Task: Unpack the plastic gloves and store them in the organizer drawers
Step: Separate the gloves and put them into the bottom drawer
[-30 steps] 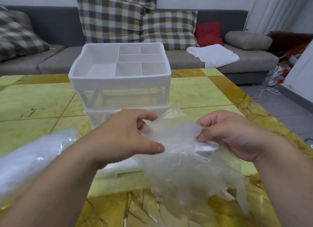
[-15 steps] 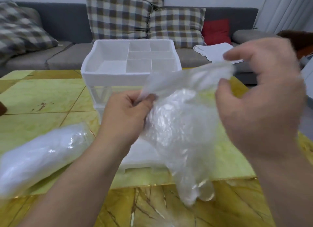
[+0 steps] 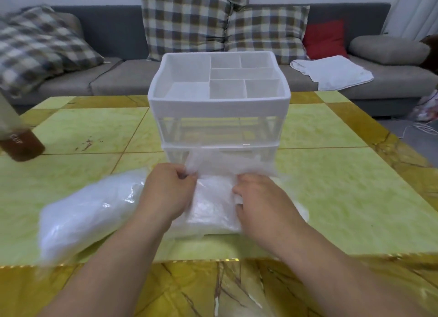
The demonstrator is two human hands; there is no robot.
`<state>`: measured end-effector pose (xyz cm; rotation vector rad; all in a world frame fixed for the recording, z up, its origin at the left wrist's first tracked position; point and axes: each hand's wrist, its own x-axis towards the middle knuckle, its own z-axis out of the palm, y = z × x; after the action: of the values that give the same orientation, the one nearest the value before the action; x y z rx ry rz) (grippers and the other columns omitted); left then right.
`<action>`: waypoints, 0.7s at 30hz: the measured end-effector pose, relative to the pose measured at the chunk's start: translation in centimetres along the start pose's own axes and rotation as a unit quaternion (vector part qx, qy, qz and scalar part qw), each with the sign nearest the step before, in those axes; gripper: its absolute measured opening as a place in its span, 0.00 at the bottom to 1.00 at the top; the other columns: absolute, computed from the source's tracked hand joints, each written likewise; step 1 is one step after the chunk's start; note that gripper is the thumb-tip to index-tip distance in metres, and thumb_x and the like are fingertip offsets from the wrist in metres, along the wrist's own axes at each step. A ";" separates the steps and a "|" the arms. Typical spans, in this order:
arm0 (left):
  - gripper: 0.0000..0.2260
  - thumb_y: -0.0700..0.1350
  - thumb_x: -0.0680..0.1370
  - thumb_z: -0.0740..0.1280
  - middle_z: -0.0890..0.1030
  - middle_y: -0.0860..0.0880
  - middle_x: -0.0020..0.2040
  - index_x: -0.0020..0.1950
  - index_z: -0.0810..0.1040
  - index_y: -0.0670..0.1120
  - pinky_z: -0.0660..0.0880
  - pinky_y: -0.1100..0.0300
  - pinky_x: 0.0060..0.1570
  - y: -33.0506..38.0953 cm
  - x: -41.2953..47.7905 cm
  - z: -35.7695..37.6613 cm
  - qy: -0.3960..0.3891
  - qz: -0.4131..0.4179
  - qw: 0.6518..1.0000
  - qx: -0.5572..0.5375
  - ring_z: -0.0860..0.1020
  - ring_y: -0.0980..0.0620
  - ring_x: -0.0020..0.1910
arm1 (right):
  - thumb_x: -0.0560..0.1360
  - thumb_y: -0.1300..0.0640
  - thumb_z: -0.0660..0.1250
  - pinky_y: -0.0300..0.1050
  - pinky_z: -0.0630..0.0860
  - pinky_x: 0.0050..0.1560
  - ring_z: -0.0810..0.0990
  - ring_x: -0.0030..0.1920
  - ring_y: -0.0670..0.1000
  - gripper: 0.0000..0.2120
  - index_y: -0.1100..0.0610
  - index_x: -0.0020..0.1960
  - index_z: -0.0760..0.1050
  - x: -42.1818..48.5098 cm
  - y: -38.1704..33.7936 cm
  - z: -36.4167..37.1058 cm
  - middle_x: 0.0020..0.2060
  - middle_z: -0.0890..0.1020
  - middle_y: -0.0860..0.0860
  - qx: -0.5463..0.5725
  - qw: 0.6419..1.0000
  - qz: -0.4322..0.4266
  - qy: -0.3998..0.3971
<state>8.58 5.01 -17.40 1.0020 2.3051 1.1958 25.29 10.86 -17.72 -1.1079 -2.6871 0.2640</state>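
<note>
Gloves (image 3: 214, 198), a crumpled clear plastic wad, lie between my two hands in the pulled-out bottom drawer (image 3: 213, 231) of the white organizer (image 3: 219, 108). My left hand (image 3: 169, 193): fingers curled shut, pinching a film edge of the wad. My right hand (image 3: 260, 198): fingers bent and pressed together onto the wad's right side; whether they grip it I cannot tell. Just left of my left hand, a second sealed bag of gloves (image 3: 87, 212) lies on the table (image 3: 331, 198), green-yellow marble tiles with gold borders. Far left, a blurred bottle (image 3: 16, 136) with brown liquid. Beyond the organizer, a grey sofa (image 3: 111, 30) with checked cushions (image 3: 184, 23), a red cushion (image 3: 324, 38), a white cloth (image 3: 331, 71).
</note>
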 end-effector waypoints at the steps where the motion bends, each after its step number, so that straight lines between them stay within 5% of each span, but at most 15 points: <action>1: 0.17 0.44 0.78 0.68 0.76 0.43 0.26 0.31 0.75 0.37 0.67 0.57 0.31 -0.3 0.2 -0.3 0.001 0.000 1.000 0.029 0.73 0.44 0.29 | 0.73 0.64 0.65 0.42 0.69 0.60 0.71 0.63 0.53 0.13 0.54 0.55 0.79 0.1 -0.1 0.1 0.59 0.74 0.49 -0.014 1.000 -0.003 -0.004; 6: 0.17 0.43 0.79 0.65 0.76 0.45 0.29 0.30 0.72 0.42 0.65 0.57 0.27 -0.7 0.2 -1.0 0.015 0.059 0.978 0.200 0.75 0.46 0.32 | 0.69 0.70 0.63 0.43 0.73 0.50 0.74 0.58 0.54 0.19 0.54 0.55 0.79 1.1 -0.4 0.6 0.56 0.75 0.49 -0.025 0.998 -0.018 -0.056; 12: 0.11 0.40 0.78 0.63 0.76 0.47 0.33 0.36 0.74 0.46 0.65 0.56 0.30 -1.3 0.4 -0.8 0.035 0.090 0.943 0.319 0.76 0.43 0.35 | 0.72 0.65 0.63 0.45 0.71 0.42 0.78 0.51 0.53 0.09 0.51 0.44 0.75 2.3 1.1 0.5 0.45 0.74 0.45 -0.021 0.993 -0.037 -0.111; 18: 0.07 0.39 0.77 0.63 0.75 0.49 0.34 0.40 0.74 0.48 0.66 0.57 0.32 -0.4 -0.3 -0.8 0.051 0.092 0.918 0.382 0.74 0.44 0.35 | 0.76 0.50 0.64 0.47 0.72 0.55 0.76 0.58 0.54 0.12 0.48 0.59 0.75 2.2 0.8 0.2 0.57 0.78 0.48 -0.009 0.986 -0.036 -0.160; 21: 0.06 0.38 0.75 0.66 0.80 0.49 0.42 0.46 0.77 0.49 0.68 0.56 0.32 1.1 -1.2 -1.6 0.154 0.160 0.902 0.370 0.78 0.43 0.38 | 0.78 0.51 0.65 0.45 0.68 0.54 0.75 0.58 0.52 0.15 0.46 0.64 0.73 2.5 0.7 0.4 0.58 0.78 0.48 -0.005 0.983 -0.026 -0.179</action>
<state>8.94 3.66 -15.62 1.5841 3.0324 0.5741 23.92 13.08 -17.90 -1.0804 -3.0268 0.4842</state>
